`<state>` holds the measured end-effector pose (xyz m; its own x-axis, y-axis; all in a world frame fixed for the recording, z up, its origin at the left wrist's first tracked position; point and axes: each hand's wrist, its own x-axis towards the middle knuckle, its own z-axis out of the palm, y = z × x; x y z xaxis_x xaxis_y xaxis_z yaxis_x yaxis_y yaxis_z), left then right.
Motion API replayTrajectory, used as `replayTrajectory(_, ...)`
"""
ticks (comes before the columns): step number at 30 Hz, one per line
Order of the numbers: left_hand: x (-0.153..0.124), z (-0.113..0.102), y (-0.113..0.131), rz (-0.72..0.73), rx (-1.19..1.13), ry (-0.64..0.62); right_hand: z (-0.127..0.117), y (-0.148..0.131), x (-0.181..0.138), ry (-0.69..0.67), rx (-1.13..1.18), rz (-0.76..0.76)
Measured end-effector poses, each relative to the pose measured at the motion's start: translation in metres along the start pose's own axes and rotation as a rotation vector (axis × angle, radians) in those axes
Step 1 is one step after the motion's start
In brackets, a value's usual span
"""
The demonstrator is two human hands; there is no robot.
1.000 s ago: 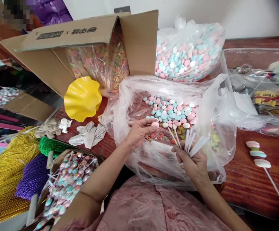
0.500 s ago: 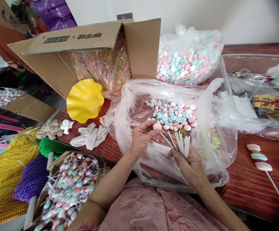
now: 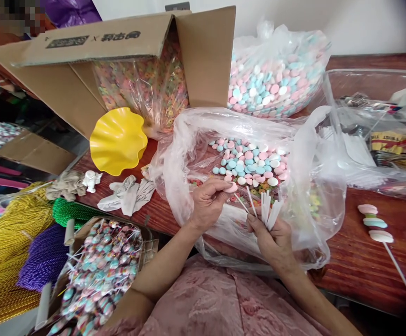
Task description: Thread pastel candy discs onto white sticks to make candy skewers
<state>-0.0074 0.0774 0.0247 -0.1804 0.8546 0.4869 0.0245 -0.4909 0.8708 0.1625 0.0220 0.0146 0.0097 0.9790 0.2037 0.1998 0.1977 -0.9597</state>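
1. Right hand [image 3: 273,235], nearest us, pinched round the sticks [image 3: 266,211], most of them fanned towards twelve and one o'clock!
2. One stick [image 3: 241,204] breaks ranks: long axis from half past four to half past ten, tip right at the candy [image 3: 230,187]. Touching? Can't tell.
3. That candy's at half past ten from the right hand, clamped in the left hand [image 3: 208,205]. Threading, I'd judge; it calls for straight aim, gentle push.
4. Twelve o'clock: loose candies [image 3: 249,162] inside the bag [image 3: 174,168].
5. Three o'clock: loaded stick [image 3: 381,235] on the counter [image 3: 350,259], bare end towards five.
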Motion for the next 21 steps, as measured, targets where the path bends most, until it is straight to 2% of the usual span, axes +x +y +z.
replayTrajectory(3,-0.004,0.004,-0.002,-0.028,-0.03,-0.01,0.003,-0.001,0.003,0.061,0.066,0.045)
replayTrajectory(6,-0.008,0.009,-0.007,-0.136,-0.126,0.052,0.009,-0.003,0.007,0.12,0.121,0.048)
replayTrajectory(9,-0.009,0.014,-0.012,-0.227,-0.183,0.123,0.016,0.001,0.005,0.105,0.127,0.052)
replayTrajectory(13,-0.007,0.016,-0.01,-0.207,-0.15,0.13,0.025,0.015,-0.004,0.053,0.117,0.103)
replayTrajectory(18,-0.009,0.021,0.003,-0.089,-0.103,-0.004,0.027,0.004,0.004,0.09,0.133,0.06)
replayTrajectory(21,-0.006,0.02,0.01,-0.123,-0.106,-0.147,0.018,-0.008,0.021,0.072,0.137,0.069)
